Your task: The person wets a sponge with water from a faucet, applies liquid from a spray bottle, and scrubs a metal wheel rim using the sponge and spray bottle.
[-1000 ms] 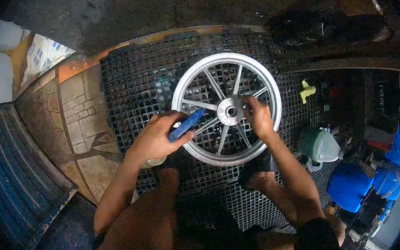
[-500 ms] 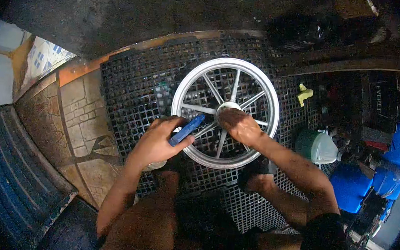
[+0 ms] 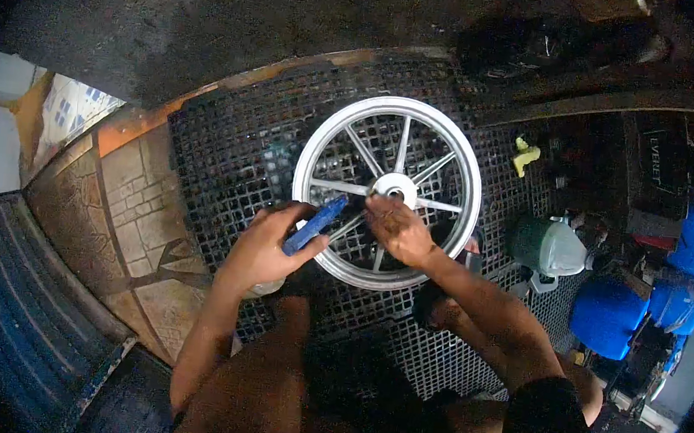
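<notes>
In the head view, a silver spoked metal wheel (image 3: 400,182) lies flat on a black grid mat (image 3: 224,146), below a person's forearms. Right of it sits a green and whitish plastic jug (image 3: 549,244) with a handle; its contents cannot be made out. Farther right is a bright blue plastic container (image 3: 609,317), its inside hidden. The mat's upper-left edge meets an orange-brown strip (image 3: 129,135), with dark grey floor (image 3: 241,18) stretching beyond. A band of open mat runs between the wheel's rim and beige stone-patterned tiles (image 3: 145,189) at left. The left hand (image 3: 265,246) grips a blue oblong block (image 3: 312,228) between thumb and fingers, over the rim's lower left. The right hand (image 3: 402,237) bends its fingers at the hub; whether they grasp anything cannot be told.
</notes>
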### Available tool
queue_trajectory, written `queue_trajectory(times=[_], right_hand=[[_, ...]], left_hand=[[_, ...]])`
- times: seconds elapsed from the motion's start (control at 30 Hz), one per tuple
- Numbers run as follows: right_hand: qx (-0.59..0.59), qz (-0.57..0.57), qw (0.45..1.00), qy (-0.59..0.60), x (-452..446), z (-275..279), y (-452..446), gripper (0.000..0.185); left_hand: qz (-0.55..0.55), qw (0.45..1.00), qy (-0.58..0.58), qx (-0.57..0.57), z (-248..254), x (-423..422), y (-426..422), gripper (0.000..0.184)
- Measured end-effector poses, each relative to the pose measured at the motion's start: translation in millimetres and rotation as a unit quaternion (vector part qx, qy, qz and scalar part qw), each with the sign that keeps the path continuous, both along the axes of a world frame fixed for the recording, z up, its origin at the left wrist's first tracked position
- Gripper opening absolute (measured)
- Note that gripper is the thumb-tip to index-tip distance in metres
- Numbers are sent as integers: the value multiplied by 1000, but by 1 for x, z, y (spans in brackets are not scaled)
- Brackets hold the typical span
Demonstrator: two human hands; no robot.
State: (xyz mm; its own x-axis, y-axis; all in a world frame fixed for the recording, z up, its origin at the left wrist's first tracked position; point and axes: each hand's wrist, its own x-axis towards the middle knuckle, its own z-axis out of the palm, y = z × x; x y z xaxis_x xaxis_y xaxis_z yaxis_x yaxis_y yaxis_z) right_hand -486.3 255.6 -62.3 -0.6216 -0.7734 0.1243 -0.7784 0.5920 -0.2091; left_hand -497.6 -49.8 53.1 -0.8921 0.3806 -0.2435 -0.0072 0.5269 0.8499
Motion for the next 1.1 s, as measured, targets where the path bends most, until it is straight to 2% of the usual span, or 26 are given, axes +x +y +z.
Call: queue_trajectory(times=[0.03,0.1,0.2,0.33,0.37,0.4,0.47,0.53,0.6,0.67,0.7,0.73,0.8,0.83,0.87,0.9,0.93,0.97,1.0,1.07,1.1], right_hand=[[20,8,1000,12,6,-1,4,44],[57,26,997,35,12,3,13,43],[43,35,998,3,13,10,41,42],[-49,-72,988,-127,-3,47,66,43],[-59,-132,984,-100,-7,46,71,46],[-79,-193,970,-125,-16,66,56,49],[-112,-265,948,-133,-31,46,32,49],[-100,-189,964,-160,-28,7,27,49],[-135,-200,952,-186,-15,5,24,48],[-237,-362,848,-305,16,11,16,50],[-170,-305,917,-194,41,-7,30,49],[-138,-276,926,-218,54,-11,40,50],[-128,-259,908,-303,57,0,56,51],[-117,-230,939,-229,48,4,66,46],[-105,-197,963,-154,25,13,72,42],[-115,-165,970,-139,-7,25,75,43],[-79,-120,987,-73,-38,34,75,46],[-35,-129,990,-53,-65,42,68,46],[19,-38,998,34,-101,48,65,46],[103,88,990,48,-153,56,54,40],[144,158,973,86,-175,53,57,37]], left_hand=[[-3,999,35,-3,1,1,1,35],[8,999,31,11,-4,2,-1,34],[18,1000,8,21,-7,3,-9,33],[18,999,-17,24,-6,5,-13,34],[15,1000,-22,16,-6,5,-11,34],[10,1000,-27,10,-6,5,-8,34],[0,1000,1,3,-5,2,-2,34],[-9,998,58,-3,-9,5,1,33],[0,999,48,5,-8,3,-2,34],[18,999,-10,26,-4,4,-5,36],[9,999,-36,13,-6,1,-7,40],[7,999,-32,7,-4,0,-6,41],[6,1000,-18,-4,4,-5,0,42],[16,1000,-8,-15,7,-3,3,44],[16,1000,-1,-25,7,-3,6,45],[17,999,4,-35,6,-3,9,46],[18,999,12,-47,6,-4,12,46],[23,998,9,-51,4,-5,14,48],[32,998,12,-55,4,-6,17,48],[50,997,19,-63,6,-10,24,48],[44,995,-20,-81,10,-14,26,49]])
